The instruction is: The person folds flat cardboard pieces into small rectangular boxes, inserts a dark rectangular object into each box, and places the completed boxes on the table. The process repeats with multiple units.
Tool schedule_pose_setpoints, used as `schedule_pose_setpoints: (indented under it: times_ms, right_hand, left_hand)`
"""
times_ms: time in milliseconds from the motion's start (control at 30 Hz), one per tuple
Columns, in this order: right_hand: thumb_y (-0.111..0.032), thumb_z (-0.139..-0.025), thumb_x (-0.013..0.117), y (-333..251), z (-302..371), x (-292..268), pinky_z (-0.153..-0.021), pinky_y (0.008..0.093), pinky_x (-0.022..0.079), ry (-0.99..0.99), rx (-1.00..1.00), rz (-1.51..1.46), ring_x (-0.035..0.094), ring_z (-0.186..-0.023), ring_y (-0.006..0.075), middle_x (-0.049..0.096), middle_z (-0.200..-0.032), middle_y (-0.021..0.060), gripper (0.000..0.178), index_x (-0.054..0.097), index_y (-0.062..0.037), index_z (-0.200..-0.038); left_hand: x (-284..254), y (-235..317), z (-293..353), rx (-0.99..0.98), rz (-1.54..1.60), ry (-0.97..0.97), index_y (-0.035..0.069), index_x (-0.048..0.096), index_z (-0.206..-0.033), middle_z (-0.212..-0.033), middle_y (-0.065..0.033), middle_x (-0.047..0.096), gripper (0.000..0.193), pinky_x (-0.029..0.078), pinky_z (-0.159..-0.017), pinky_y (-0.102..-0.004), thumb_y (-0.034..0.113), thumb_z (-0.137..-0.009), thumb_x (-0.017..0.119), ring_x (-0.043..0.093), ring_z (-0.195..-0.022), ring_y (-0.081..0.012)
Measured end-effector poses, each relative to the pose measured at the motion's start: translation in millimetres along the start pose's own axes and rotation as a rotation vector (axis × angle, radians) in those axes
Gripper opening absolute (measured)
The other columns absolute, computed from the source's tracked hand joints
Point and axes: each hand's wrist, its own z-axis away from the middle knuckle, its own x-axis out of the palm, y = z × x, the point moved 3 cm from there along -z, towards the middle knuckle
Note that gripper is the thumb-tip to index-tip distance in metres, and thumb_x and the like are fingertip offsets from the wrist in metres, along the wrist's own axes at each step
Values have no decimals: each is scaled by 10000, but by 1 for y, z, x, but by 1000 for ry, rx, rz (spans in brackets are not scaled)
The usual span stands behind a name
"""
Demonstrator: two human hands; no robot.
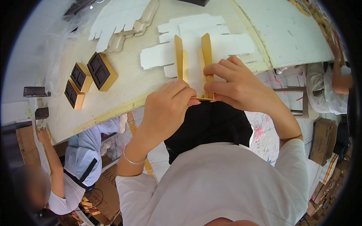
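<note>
A partly folded carton (180, 60), gold on its side walls and white inside, lies at the table's near edge. Its two long sides stand up, while its far end lies open toward the flat blanks. My left hand (167, 107) pinches the near left corner between thumb and fingers. At the near right corner, my right hand (237, 84) grips the end wall and right side, fingers bent over the edge. Under and beyond the carton lie flat white cardboard blanks (156, 55). To the left sit three gold boxes with dark compartmented trays, the largest box (102, 71) nearest the blanks.
More white blanks (117, 17) lie at the far left beside beige moulded pieces (140, 27). Clear plastic film (56, 49) is bunched at the table's left. One person (69, 188) works at lower left, another (328, 88) at right. Brown cartons (323, 141) stand on the right.
</note>
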Motion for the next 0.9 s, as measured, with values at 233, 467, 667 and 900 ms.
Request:
schedule_pose_setpoints:
  times_ms: [233,467,667,900]
  right_hand:
    - [-181,-722,741,11,-4,-16,-736,330,380,96,-73,90,521,-833,200,563,-880,33,189,610,-109,-838]
    - [-120,-714,727,-24,-3,-10,-721,353,409,108,-17,10,539,-812,237,602,-929,67,301,639,-42,-991]
    - [67,-744,617,25,17,-37,-887,379,427,-27,15,93,539,-1014,293,566,-1211,116,400,632,-54,-1125]
    - [-98,-744,721,19,20,-22,-840,358,425,-48,-133,-27,555,-943,236,594,-967,61,288,641,-74,-1020]
  left_hand:
    - [-33,18,-16,138,-306,14,64,645,-844,-831,-55,597,183,463,-697,-348,186,-735,727,571,-830,-248]
    - [-9,13,-6,69,-386,-5,68,642,-854,-866,-48,617,156,469,-688,-333,146,-736,708,570,-807,-247]
    - [-35,-18,-21,175,-389,-6,69,657,-884,-950,-42,636,199,471,-736,-350,110,-697,711,579,-838,-252]
    - [-13,8,-5,149,-64,-157,68,661,-904,-1012,-48,624,296,480,-718,-329,97,-632,774,586,-846,-231]
